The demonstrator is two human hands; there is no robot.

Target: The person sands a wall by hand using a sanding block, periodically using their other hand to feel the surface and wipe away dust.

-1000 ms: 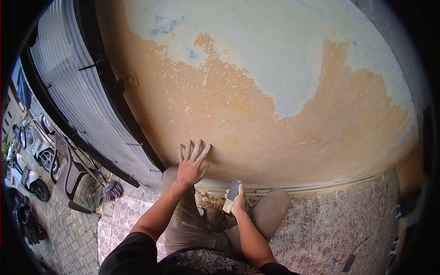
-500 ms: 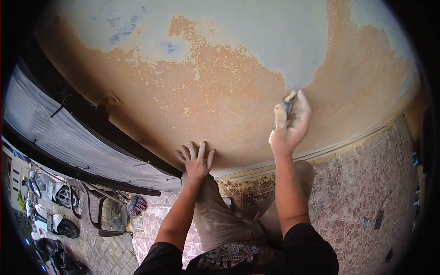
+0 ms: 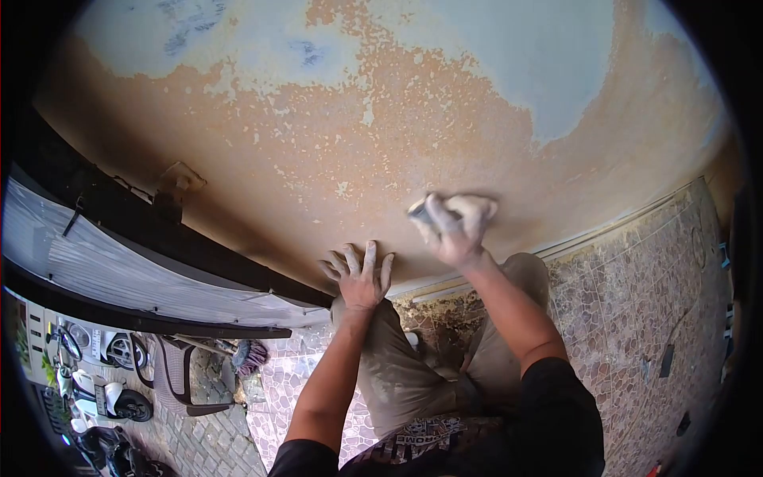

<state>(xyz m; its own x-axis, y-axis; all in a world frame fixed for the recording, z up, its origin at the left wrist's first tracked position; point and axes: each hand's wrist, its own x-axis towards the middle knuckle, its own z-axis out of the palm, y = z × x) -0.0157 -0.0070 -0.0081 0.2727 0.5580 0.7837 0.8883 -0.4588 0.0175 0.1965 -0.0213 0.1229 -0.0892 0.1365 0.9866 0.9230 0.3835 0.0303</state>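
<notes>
A wall [image 3: 318, 159] with patchy pale and orange-brown paint fills the upper view. My left hand [image 3: 362, 277] lies on its lower part with fingers spread, holding nothing. Slightly higher and to the right, my right hand [image 3: 455, 226] is against the wall, its fingers bent round a small dark-edged scraping tool [image 3: 416, 210]. The hand is dusty and blurred, and most of the tool is hidden by the fingers. Below the pale patch, the wall surface around the right hand is orange-brown.
A dark-framed corrugated panel [image 3: 159, 270] runs along the left. Parked motorbikes [image 3: 119, 401], a chair [image 3: 176, 374] and a mop head [image 3: 250, 357] are at lower left. Patterned tiles [image 3: 620, 318] cover the floor at right. My bent knees are close to the wall.
My right hand has moved down and left across the wall, turning from upright to leaning left. The view has shifted slightly; my left hand remains on the wall.
</notes>
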